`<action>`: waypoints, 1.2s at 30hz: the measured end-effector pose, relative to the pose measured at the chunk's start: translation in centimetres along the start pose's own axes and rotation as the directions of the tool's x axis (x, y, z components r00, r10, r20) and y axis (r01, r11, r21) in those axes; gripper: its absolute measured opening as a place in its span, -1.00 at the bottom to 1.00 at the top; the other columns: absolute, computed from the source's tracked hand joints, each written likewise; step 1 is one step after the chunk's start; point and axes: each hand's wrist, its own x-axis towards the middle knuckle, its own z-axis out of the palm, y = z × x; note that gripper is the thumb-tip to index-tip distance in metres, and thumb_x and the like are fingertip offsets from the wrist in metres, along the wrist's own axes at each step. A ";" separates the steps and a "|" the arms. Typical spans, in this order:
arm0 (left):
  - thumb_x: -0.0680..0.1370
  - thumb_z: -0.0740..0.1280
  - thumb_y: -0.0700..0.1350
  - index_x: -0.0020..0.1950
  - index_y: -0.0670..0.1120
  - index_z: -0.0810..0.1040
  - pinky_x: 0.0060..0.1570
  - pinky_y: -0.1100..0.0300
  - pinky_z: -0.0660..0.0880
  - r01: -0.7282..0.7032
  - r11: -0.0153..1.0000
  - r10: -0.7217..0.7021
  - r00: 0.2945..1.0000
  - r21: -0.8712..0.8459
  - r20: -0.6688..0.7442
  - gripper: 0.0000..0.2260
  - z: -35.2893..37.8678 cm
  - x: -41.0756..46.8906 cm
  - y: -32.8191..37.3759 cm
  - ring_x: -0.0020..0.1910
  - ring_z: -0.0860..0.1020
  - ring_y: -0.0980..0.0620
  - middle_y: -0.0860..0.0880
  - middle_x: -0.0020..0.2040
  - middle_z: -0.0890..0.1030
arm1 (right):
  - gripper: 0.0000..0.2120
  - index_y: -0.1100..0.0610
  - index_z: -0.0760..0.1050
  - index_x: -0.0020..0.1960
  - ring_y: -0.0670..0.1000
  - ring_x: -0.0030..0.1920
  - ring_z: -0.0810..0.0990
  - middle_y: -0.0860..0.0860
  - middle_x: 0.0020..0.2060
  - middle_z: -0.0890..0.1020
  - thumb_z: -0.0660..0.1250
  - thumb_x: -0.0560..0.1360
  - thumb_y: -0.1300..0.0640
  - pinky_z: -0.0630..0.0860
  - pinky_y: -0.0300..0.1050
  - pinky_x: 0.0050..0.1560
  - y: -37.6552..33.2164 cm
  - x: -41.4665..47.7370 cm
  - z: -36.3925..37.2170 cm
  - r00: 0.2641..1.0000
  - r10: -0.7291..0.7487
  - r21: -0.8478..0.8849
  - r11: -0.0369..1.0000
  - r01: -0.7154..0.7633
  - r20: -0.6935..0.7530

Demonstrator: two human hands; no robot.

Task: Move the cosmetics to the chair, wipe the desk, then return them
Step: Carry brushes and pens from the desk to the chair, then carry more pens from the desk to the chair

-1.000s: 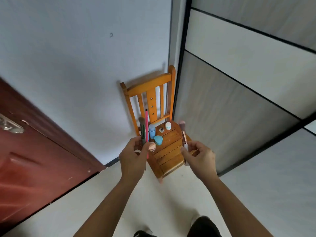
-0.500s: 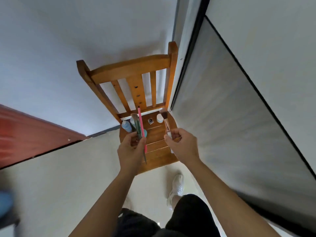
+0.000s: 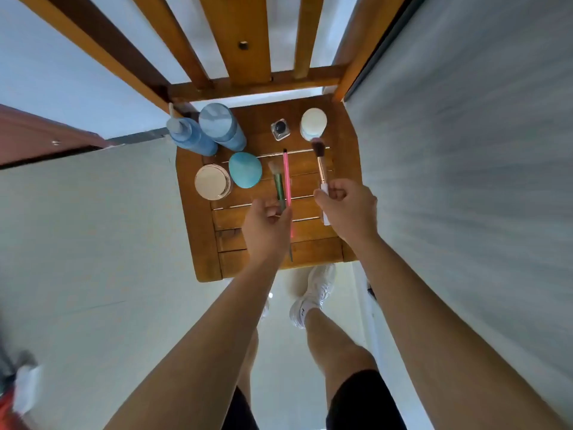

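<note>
We're standing over the wooden chair (image 3: 316,246), holding both hands above its seat. Our left hand (image 3: 266,226) is gripping two items together, a green-handled brush (image 3: 279,187) and a pink pencil (image 3: 286,178). Both are pointing toward the seat's back edge, with their tips lying over the middle slats. Our right hand (image 3: 347,209) is pinching the white handle of a makeup brush (image 3: 321,166), whose bristles are pointing toward the back right corner and ending just beside the white jar (image 3: 313,123) sitting there. We can't tell whether the held items are touching the seat or hanging above it. A blue pump bottle (image 3: 189,136) is sitting at the back left corner, leaning out over the left edge, with a blue capped bottle (image 3: 221,127) just beside it on its right. A small square dark-topped pot (image 3: 280,129) is sitting along the back edge, between that bottle and the white jar. A round pale-lidded jar (image 3: 212,182) is sitting at the left edge, with a teal egg-shaped case (image 3: 245,170) just beside it. A white sneaker (image 3: 313,293) is showing on the floor below the seat's front edge.
</note>
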 end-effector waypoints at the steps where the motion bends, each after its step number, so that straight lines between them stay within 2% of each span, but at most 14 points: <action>1: 0.53 0.46 -0.07 0.16 -0.06 0.55 -0.09 0.25 0.59 0.004 1.000 -0.004 1.000 0.001 0.004 -0.75 0.7 1.2 -0.8 -0.07 0.61 0.15 0.05 0.06 0.66 | -0.88 -0.10 0.54 -0.01 -0.16 -0.26 0.57 -0.30 -0.27 0.53 0.39 0.55 -0.12 0.38 -0.38 -0.32 0.5 1.0 0.9 1.000 0.000 -0.007 1.000 0.000 0.015; 4: 0.53 0.46 -0.09 0.16 -0.05 0.54 0.03 0.09 0.63 -0.020 1.000 0.020 1.000 0.023 -0.020 -0.76 2.2 4.2 -2.3 -0.01 0.62 0.13 0.10 0.05 0.64 | -0.87 -0.08 0.59 -0.02 -0.15 -0.28 0.60 -0.26 -0.28 0.58 0.41 0.54 -0.12 0.40 -0.36 -0.34 1.5 3.6 3.4 1.000 0.007 -0.027 1.000 -0.006 0.026; 7: 0.55 0.43 -0.07 0.18 -0.04 0.52 0.05 0.20 0.59 -0.050 0.998 0.052 0.997 0.033 -0.062 -0.77 3.1 6.0 -3.0 -0.04 0.58 0.18 0.11 0.07 0.62 | -0.86 -0.08 0.60 0.00 -0.16 -0.25 0.62 -0.25 -0.26 0.60 0.41 0.54 -0.12 0.45 -0.33 -0.28 1.7 5.4 5.1 0.999 -0.035 -0.045 0.998 0.036 0.024; 10: 0.57 0.41 -0.06 0.25 -0.02 0.48 0.10 0.20 0.58 -0.074 0.997 0.075 0.995 0.027 -0.072 -0.72 3.4 6.7 -4.1 0.04 0.58 0.14 0.10 0.13 0.60 | -0.65 -0.04 0.58 0.22 -0.14 -0.03 0.65 -0.17 0.01 0.68 0.37 0.54 -0.21 0.55 -0.29 -0.15 2.0 6.2 6.0 0.999 -0.044 -0.071 0.996 0.046 0.022; 12: 0.57 0.41 -0.03 0.29 -0.01 0.46 0.14 0.20 0.56 -0.106 0.993 0.110 0.991 0.058 -0.072 -0.68 3.2 6.5 -4.9 0.11 0.56 0.13 0.08 0.19 0.59 | -0.54 -0.04 0.51 0.33 -0.10 0.12 0.63 -0.13 0.18 0.65 0.31 0.55 -0.26 0.62 -0.16 0.03 2.8 6.0 6.3 0.999 -0.031 -0.126 0.991 0.034 0.025; 17: 0.59 0.36 0.05 0.36 -0.02 0.46 0.11 0.27 0.43 -0.244 0.946 0.259 0.965 0.215 -0.043 -0.63 0.8 4.9 -5.4 0.23 0.50 0.12 0.05 0.27 0.56 | -0.49 -0.10 0.36 0.46 0.01 0.31 0.55 -0.11 0.36 0.54 0.22 0.58 -0.29 0.53 0.03 0.25 3.1 3.8 5.7 0.999 -0.051 -0.206 0.977 0.054 0.017; 20: 0.61 0.29 0.12 0.39 -0.02 0.47 0.20 0.16 0.47 -0.338 0.881 0.368 0.929 0.330 -0.030 -0.60 -1.6 3.4 -4.9 0.33 0.46 0.06 0.02 0.34 0.54 | -0.45 -0.13 0.25 0.51 0.05 0.35 0.52 -0.09 0.46 0.44 0.18 0.59 -0.30 0.50 0.05 0.27 2.0 1.8 4.7 0.994 -0.107 -0.266 0.959 0.101 -0.009; 23: 0.63 0.14 0.22 0.47 0.01 0.39 0.37 -0.06 0.38 -0.381 0.818 0.436 0.899 0.431 -0.033 -0.52 -4.8 1.4 -3.9 0.46 0.35 -0.05 -0.02 0.49 0.41 | -0.46 -0.10 0.21 0.53 0.02 0.37 0.50 -0.07 0.48 0.39 0.15 0.62 -0.27 0.43 -0.13 0.20 -0.5 -0.8 2.8 0.962 -0.266 -0.327 0.916 0.232 -0.064; 24: 0.63 0.07 0.25 0.51 0.04 0.34 0.42 -0.13 0.34 -0.392 0.800 0.453 0.891 0.454 -0.028 -0.48 -6.1 0.7 -3.3 0.50 0.31 -0.08 -0.03 0.53 0.34 | -0.47 -0.08 0.21 0.54 0.02 0.41 0.45 -0.06 0.50 0.37 0.13 0.64 -0.25 0.40 -0.14 0.23 -1.8 -1.8 2.1 0.945 -0.317 -0.341 0.899 0.275 -0.075; 27: 0.63 -0.04 0.28 0.58 0.11 0.17 0.48 -0.19 0.19 -0.430 0.759 0.501 0.865 0.489 -0.017 -0.45 -11.5 -1.4 -0.4 0.56 0.19 -0.11 0.01 0.61 0.16 | -0.46 -0.11 0.16 0.57 0.04 0.53 0.30 -0.04 0.56 0.27 0.05 0.65 -0.26 0.39 0.06 0.40 -6.5 -4.8 -0.6 0.907 -0.410 -0.375 0.858 0.350 -0.092; 29: 0.65 0.00 0.24 0.60 0.11 0.13 0.48 -0.21 0.16 -0.477 0.717 0.583 0.810 0.509 -0.061 -0.47 -16.3 -2.9 2.3 0.57 0.17 -0.13 -0.02 0.62 0.14 | -0.46 -0.13 0.15 0.57 0.04 0.53 0.29 -0.04 0.56 0.28 0.01 0.65 -0.29 0.43 0.10 0.42 -10.3 -7.2 -2.7 0.861 -0.494 -0.382 0.824 0.418 -0.124; 31: 0.65 0.03 0.23 0.59 0.06 0.16 0.48 -0.25 0.19 -0.516 0.674 0.672 0.725 0.528 -0.149 -0.46 -21.7 -4.5 5.2 0.58 0.15 -0.15 -0.08 0.61 0.14 | -0.46 -0.14 0.13 0.56 0.04 0.53 0.29 -0.04 0.56 0.29 -0.02 0.65 -0.31 0.44 0.10 0.41 -14.7 -9.9 -4.7 0.791 -0.594 -0.397 0.768 0.502 -0.149; 34: 0.67 0.05 0.20 0.60 -0.02 0.17 0.43 -0.30 0.25 -0.550 0.630 0.757 0.591 0.548 -0.278 -0.45 -30.2 -8.5 9.5 0.58 0.14 -0.18 -0.15 0.61 0.14 | -0.45 -0.13 0.09 0.59 0.07 0.57 0.21 -0.01 0.60 0.20 0.00 0.66 -0.29 0.31 0.13 0.48 -22.4 -14.7 -7.3 0.677 -0.724 -0.384 0.667 0.638 -0.132; 36: 0.69 0.06 0.17 0.60 -0.09 0.17 0.44 -0.28 0.23 -0.546 0.599 0.796 0.486 0.586 -0.361 -0.45 -35.6 -12.7 11.7 0.58 0.13 -0.22 -0.20 0.60 0.15 | -0.44 -0.11 0.06 0.61 0.08 0.59 0.16 0.01 0.61 0.16 0.01 0.67 -0.26 0.22 0.17 0.53 -27.5 -18.4 -8.5 0.570 -0.814 -0.343 0.569 0.747 -0.110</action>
